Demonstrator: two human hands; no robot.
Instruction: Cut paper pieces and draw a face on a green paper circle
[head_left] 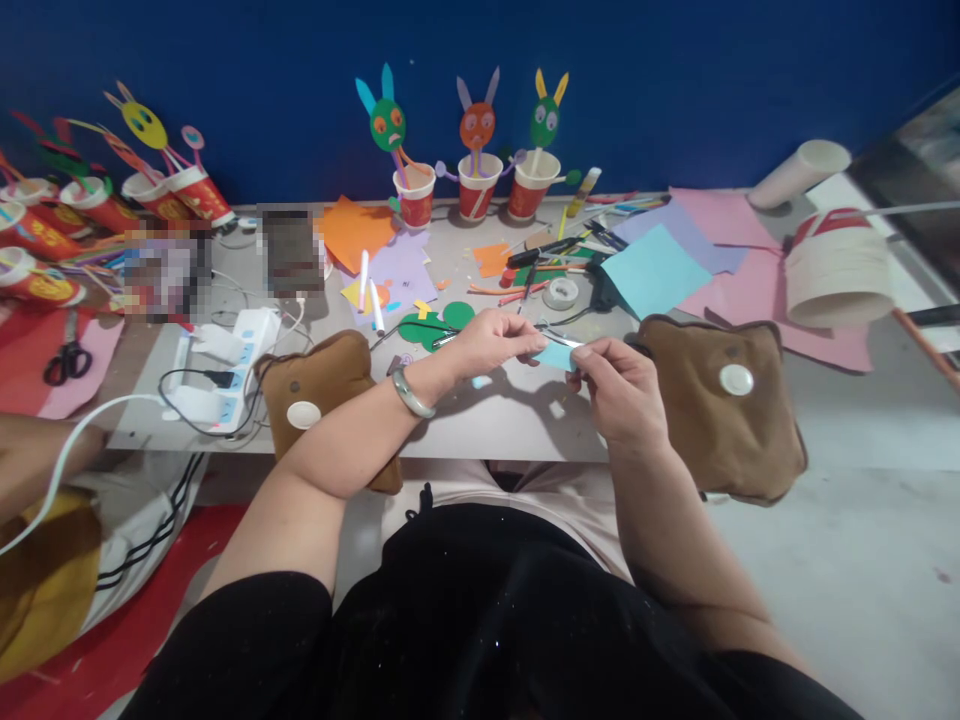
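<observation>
Over the front of the table, my left hand [499,342] and my right hand [621,388] are close together, a small light-blue paper piece [556,355] between them. The fingers of my left hand are closed on the paper's left end. On the opposite end, my right thumb and forefinger pinch it. Along its upper edge runs a thin pale strip that I cannot make out. Just beyond my left wrist lie green paper discs [458,315]. A roll of tape [560,293] is behind my hands.
Three red paper cups [414,196] with rabbit-faced figures stand at the back. Brown cushioned pouches [724,410] flank my arms. Coloured sheets [658,270] and a white cardboard tube [801,173] lie to the right. Leftward are a power strip [251,345], cables, black-handled scissors [67,362] and another person's arm [37,465].
</observation>
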